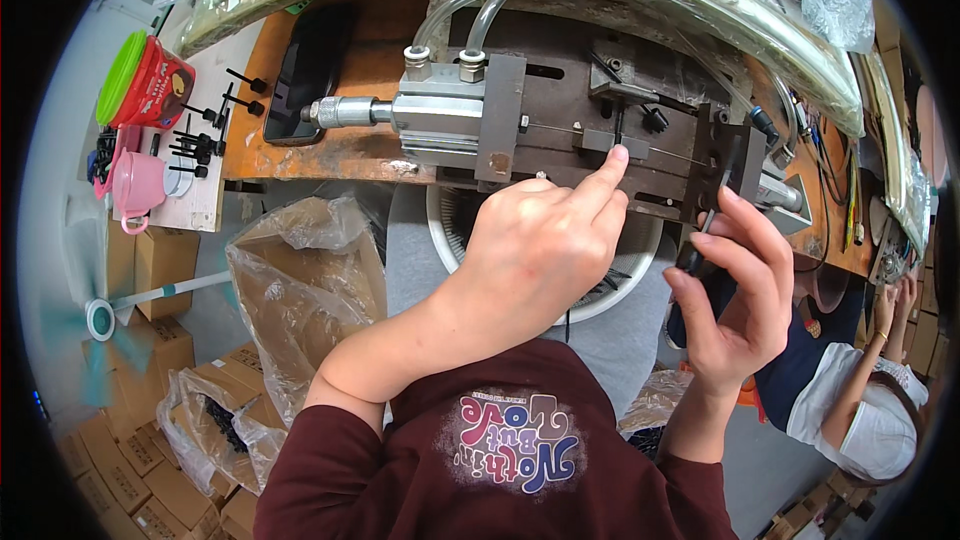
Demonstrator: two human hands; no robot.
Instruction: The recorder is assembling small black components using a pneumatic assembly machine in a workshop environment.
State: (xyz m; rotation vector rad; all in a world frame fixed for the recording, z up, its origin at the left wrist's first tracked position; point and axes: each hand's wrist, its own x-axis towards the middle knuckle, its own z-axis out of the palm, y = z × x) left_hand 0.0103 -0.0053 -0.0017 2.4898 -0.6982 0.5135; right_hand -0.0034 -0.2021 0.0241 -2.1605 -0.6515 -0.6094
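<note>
My left hand reaches over the metal fixture. Its index finger stretches out, the tip touching the lower end of a thin black stem over a small grey block; the other fingers curl inward. The thumb is hidden, as is anything in the palm. Beside the stem sits a black knob. At the fixture's right end, my right hand has its fingers bent around a small dark piece, its kind unclear, just below an upright black plate.
A silver air cylinder with clear hoses stands left on the wooden bench. Left of it lie a phone and several black knobbed stems. A white-rimmed basket is below my hands. Another person sits at right.
</note>
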